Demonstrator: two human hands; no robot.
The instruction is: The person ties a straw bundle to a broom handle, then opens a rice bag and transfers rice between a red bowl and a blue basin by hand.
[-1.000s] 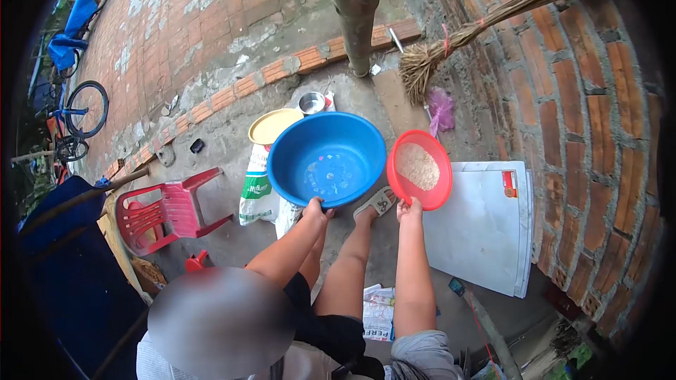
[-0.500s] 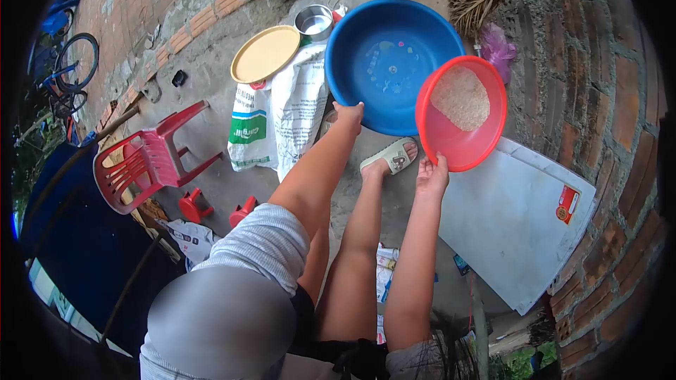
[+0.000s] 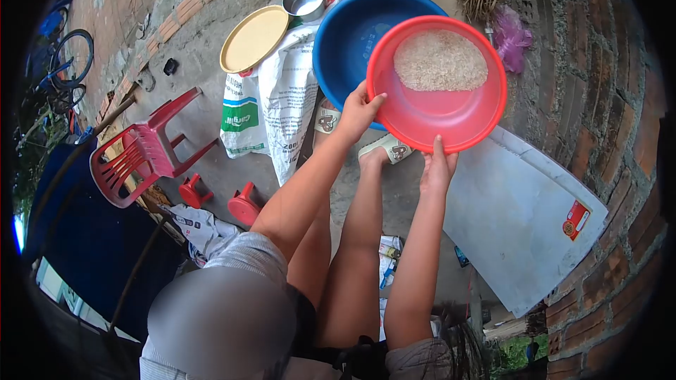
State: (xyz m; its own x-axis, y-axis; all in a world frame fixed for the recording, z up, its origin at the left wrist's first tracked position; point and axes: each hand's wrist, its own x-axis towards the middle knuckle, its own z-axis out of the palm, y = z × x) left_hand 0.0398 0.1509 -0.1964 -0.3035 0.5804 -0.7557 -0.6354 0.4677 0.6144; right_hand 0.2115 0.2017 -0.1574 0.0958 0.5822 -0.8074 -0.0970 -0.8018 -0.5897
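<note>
Glossy plastic red basin and blue basin; rough brick wall.

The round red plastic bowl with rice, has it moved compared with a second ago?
Yes. The round red plastic bowl now overlaps the blue basin instead of sitting beside it.

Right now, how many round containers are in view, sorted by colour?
Red: 1, the red basin holding grain, gripped by the left hand and right hand.
Blue: 1, the blue basin behind it.
Yellow: 1, the yellow tray on the ground.
Metal: 1, the steel bowl.
Total: 4.
</note>
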